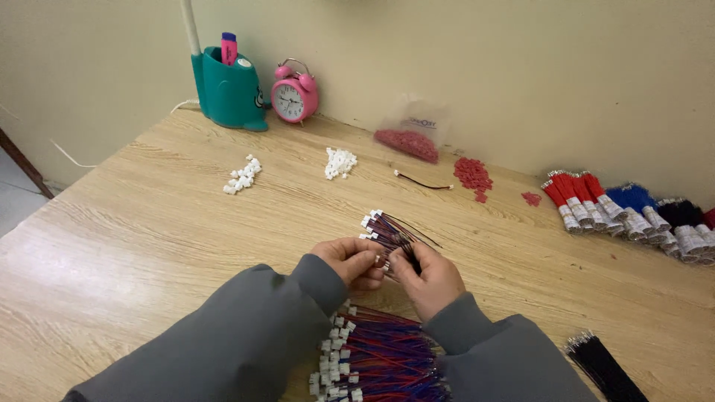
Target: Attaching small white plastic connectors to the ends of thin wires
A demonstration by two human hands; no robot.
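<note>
Two hands meet near the desk's (149,223) middle, close to the near edge. Left hand (350,260) and right hand (426,277) are both pinched on one small wire bundle (395,237), fingers curled tight around it; the bundle fans up and away w/ white plugs on its far end. Grey sleeves cover both forearms.

Just below the hands, at the near edge, lies a bigger pile of red-and-blue wires (376,357) w/ white plugs along its left side. A black wire bunch (603,368) sits at the near right corner.

Further back, mid-desk: two little heaps of white connectors (243,176) and (339,162), one single loose wire (423,181), then red bits (474,176) scattered beside a clear bag of red bits (408,141) leaning on the wall. Along the right edge are taped wire bundles (633,210) (red, blue, black). Far left corner: a teal pen holder (227,93) and a pink alarm clock (294,93), near each other.
</note>
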